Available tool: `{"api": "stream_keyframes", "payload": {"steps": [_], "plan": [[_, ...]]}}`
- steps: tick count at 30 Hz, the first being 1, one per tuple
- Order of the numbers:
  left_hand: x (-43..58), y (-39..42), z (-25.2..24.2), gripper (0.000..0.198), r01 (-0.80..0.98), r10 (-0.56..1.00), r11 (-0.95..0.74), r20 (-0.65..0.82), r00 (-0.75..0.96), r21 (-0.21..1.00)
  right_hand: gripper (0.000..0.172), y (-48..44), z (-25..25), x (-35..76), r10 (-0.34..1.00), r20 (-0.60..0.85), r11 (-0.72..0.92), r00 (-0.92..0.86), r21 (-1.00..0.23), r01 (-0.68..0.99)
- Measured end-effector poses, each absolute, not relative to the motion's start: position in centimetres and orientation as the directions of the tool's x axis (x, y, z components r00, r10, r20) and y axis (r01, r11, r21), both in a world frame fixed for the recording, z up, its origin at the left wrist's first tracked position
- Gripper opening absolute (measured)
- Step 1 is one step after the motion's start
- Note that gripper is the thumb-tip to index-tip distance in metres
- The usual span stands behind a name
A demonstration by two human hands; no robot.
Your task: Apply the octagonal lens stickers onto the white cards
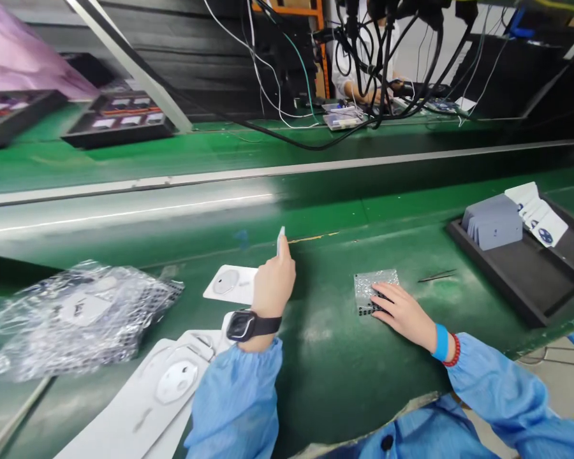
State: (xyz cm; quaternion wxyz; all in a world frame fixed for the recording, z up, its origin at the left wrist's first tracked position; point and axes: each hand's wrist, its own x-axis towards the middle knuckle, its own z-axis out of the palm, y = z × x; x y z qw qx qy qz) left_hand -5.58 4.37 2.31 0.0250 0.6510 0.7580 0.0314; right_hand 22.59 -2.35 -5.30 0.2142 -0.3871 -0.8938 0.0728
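Observation:
My left hand (275,278), with a dark smartwatch on its wrist, is raised over the middle of the bench. A thin pale flat piece (280,240) sticks up from its fingers, seen nearly edge-on; its kind is unclear. Just left of that hand lies a white card with a round grey print (227,283). My right hand (406,312) lies with fingers spread on a small clear sheet with black dots (365,290), covering part of it. To the right of the sheet, a thin pair of tweezers (437,276) rests on the green bench.
A black divided tray (550,280) at right holds grey cards (493,221) and white printed cards (538,217). At left lie a clear plastic bag (86,319) and overlapping white printed sheets (143,395). Cables (377,64) hang above the far shelf; another person (363,70) sits behind.

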Motion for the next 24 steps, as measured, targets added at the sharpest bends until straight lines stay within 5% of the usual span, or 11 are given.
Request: {"api": "stream_keyframes", "payload": {"steps": [6,7,9,11,12,14,17,20,24], "plan": [[-6.5,3.1,3.3,0.053,0.975,0.975,0.182,0.101,-0.196,0.128,0.022,-2.1,-5.1,22.7,0.723,0.356,0.691,-0.592,-0.348,0.634],[-6.6,2.8,3.3,0.052,0.955,0.959,0.212,0.146,-0.245,0.209,0.022,-2.1,-5.0,22.7,0.724,0.361,0.689,-0.587,-0.357,0.631],[-6.9,2.2,3.3,0.048,0.768,0.895,0.235,0.175,-0.410,0.596,0.021,-2.1,-5.0,22.7,0.728,0.370,0.685,-0.577,-0.373,0.625],[-7.0,1.4,3.2,0.046,0.353,0.850,0.166,0.048,-0.525,0.921,0.020,-2.1,-4.9,22.6,0.731,0.376,0.682,-0.569,-0.388,0.620],[-6.8,0.9,3.2,0.046,0.120,0.852,0.143,-0.061,-0.520,0.982,0.020,-2.1,-4.9,22.6,0.733,0.378,0.680,-0.566,-0.394,0.618],[-5.9,-0.2,3.4,0.047,-0.255,0.867,0.182,-0.278,-0.414,0.950,0.019,-2.1,-4.8,22.6,0.736,0.381,0.677,-0.560,-0.404,0.615],[-4.0,-2.1,3.8,0.048,-0.670,0.868,0.289,-0.482,-0.118,0.684,0.019,-2.1,-4.7,22.5,0.738,0.383,0.675,-0.556,-0.415,0.610],[-2.7,-4.0,3.9,0.058,-0.734,0.851,0.417,-0.513,0.109,0.536,0.021,-2.3,-4.4,22.7,0.736,0.385,0.677,-0.557,-0.416,0.607],[-2.2,-5.6,2.2,0.059,-0.525,0.719,0.658,-0.658,0.224,0.540,0.026,-2.9,-3.3,23.4,0.758,0.411,0.652,-0.507,-0.438,0.619]]}}
